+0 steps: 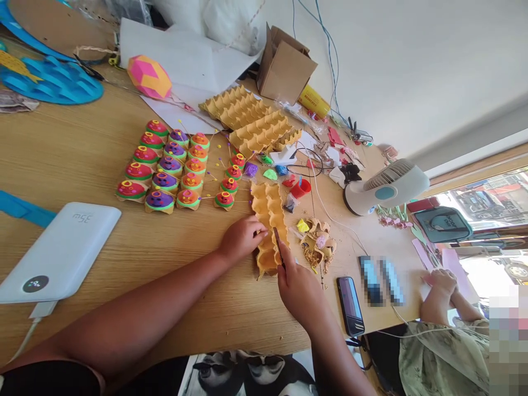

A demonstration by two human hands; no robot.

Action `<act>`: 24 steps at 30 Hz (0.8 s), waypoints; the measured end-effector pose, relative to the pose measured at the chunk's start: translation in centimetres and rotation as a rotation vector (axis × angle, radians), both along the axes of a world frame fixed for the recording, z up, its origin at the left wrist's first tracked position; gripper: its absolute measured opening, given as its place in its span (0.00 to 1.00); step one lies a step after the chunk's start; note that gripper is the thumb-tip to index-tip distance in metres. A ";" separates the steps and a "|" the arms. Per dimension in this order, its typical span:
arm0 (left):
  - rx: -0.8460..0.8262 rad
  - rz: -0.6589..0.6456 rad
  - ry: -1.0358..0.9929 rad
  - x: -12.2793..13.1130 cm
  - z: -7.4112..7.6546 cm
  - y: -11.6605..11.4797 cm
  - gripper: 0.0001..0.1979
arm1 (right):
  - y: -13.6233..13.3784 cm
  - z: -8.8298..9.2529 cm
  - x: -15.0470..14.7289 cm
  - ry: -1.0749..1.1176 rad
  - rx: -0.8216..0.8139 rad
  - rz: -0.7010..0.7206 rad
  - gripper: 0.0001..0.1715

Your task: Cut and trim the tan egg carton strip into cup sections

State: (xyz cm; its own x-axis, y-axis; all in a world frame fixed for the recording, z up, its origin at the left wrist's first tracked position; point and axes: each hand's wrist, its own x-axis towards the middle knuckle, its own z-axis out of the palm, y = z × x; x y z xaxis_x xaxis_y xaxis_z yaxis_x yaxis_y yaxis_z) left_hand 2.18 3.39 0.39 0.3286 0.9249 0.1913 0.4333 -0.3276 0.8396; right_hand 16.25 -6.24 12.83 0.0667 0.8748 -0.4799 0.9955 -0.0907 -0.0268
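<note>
A strip of yellow-brown egg carton [260, 201], two cups wide, lies in front of me on the wooden table. My left hand [242, 237] is closed on its left edge, thumb and fingers pinched together. In my right hand [297, 286] is a small knife [278, 242] with a narrow dark blade, pointing away from me over the carton's middle. The fist hides most of its handle. To the left stand rows of painted carton cups with faces, among them a purple cup [160, 199] and a red cup [225, 199].
Larger egg cartons [264, 129] lie farther back. Cut carton scraps [315, 245], a red cup-shaped container [301, 188] and a phone [350, 305] are at the right. A white fan [388, 187] stands beyond. Another person's hands [443, 281] rest at the right edge; a power bank [61, 250] lies left.
</note>
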 end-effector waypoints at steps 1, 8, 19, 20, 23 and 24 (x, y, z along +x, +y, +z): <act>0.002 -0.003 0.002 0.0 -0.1 0.0 0.06 | 0.0 -0.1 -0.1 -0.007 0.000 0.001 0.34; 0.003 -0.002 0.001 0.0 0.0 0.0 0.06 | -0.5 -0.5 0.3 -0.014 0.016 0.024 0.34; 0.023 -0.019 0.030 0.0 -0.2 0.2 0.06 | 0.3 -0.9 0.4 0.016 0.029 0.020 0.33; 0.022 -0.018 0.034 0.0 -0.1 0.2 0.06 | 0.2 -0.9 0.4 0.005 0.019 0.016 0.34; 0.018 -0.013 0.038 0.0 0.0 0.1 0.06 | 0.4 -1.0 0.2 -0.011 0.011 0.019 0.34; 0.017 -0.011 0.040 0.0 0.0 0.1 0.06 | 0.6 -1.1 0.1 -0.014 0.014 0.016 0.34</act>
State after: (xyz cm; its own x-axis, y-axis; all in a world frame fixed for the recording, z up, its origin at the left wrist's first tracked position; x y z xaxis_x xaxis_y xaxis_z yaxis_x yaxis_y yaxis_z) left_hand 2.17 3.46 0.43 0.3460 0.9180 0.1938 0.4629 -0.3466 0.8158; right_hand 16.34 -5.62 11.73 0.0589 0.8825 -0.4666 0.9972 -0.0741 -0.0142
